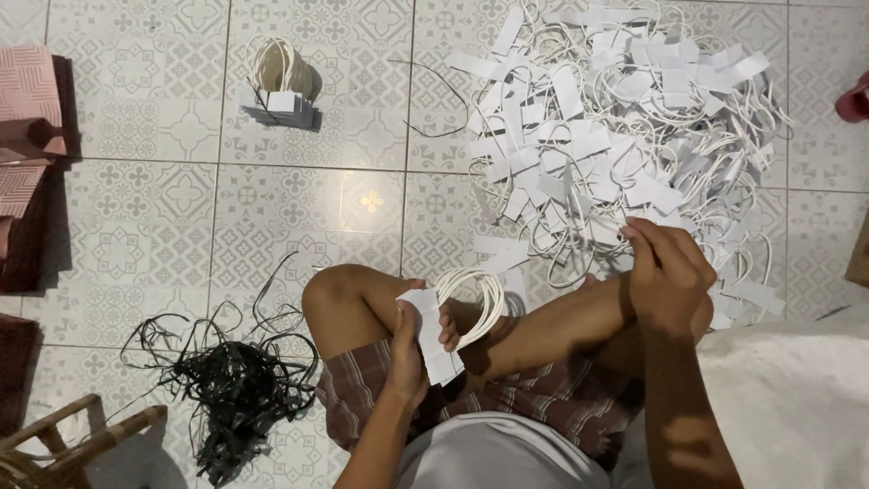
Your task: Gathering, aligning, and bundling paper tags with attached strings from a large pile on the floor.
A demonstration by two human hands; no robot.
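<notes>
Layout about the left hand (407,349) and its held stack of white paper tags with looped white cords (444,326)

Ahead and right: loose heap of white paper tags with cords (615,136), right hand (665,276) at its near edge. Ahead and left: small bundled stack of tags (279,91). Left, nearer: tangle of black cords (231,385). Farther left: wooden stool (72,439), pink folded cloth (27,109).

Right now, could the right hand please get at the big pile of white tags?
Probably yes: the right hand is already at the near edge of the tag pile, with nothing between them.
</notes>
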